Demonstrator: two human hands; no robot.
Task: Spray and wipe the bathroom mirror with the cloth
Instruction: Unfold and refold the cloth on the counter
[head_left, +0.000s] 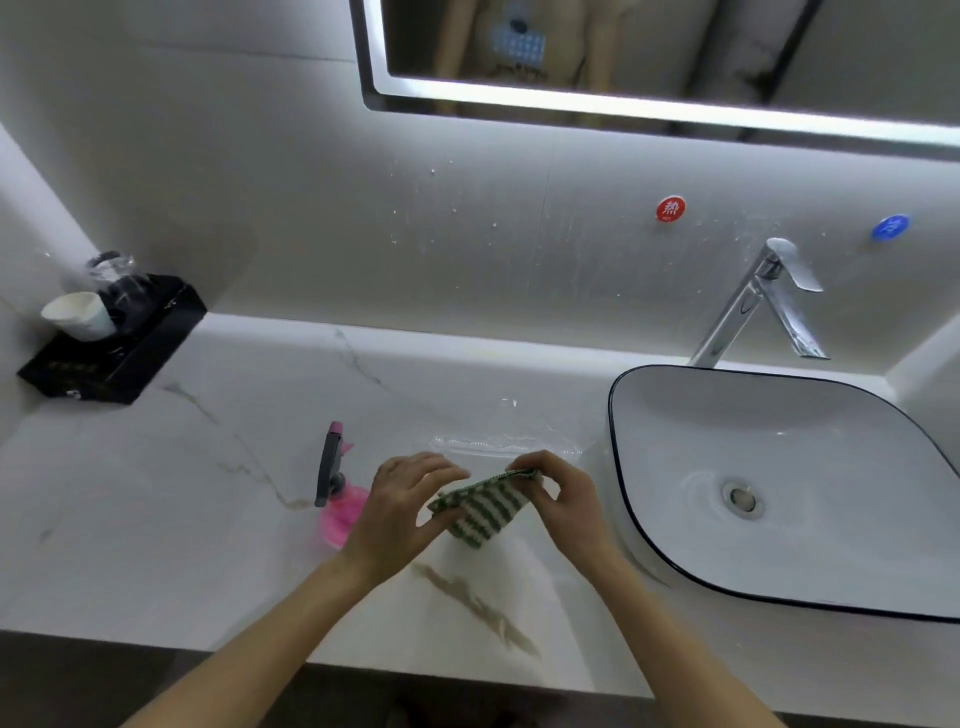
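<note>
A green-and-white striped cloth hangs just above the marble counter, stretched between both hands. My left hand pinches its lower left corner. My right hand pinches its upper right edge. A pink spray bottle with a dark grey trigger head stands on the counter just left of my left hand, partly hidden by it. The lit-edged mirror hangs on the wall at the top of the view, with only its lower part visible.
A white basin with a dark rim sits at the right, a chrome tap behind it. A clear plastic wrapper lies behind my hands. A black box bearing a paper cup and glasses stands at the far left.
</note>
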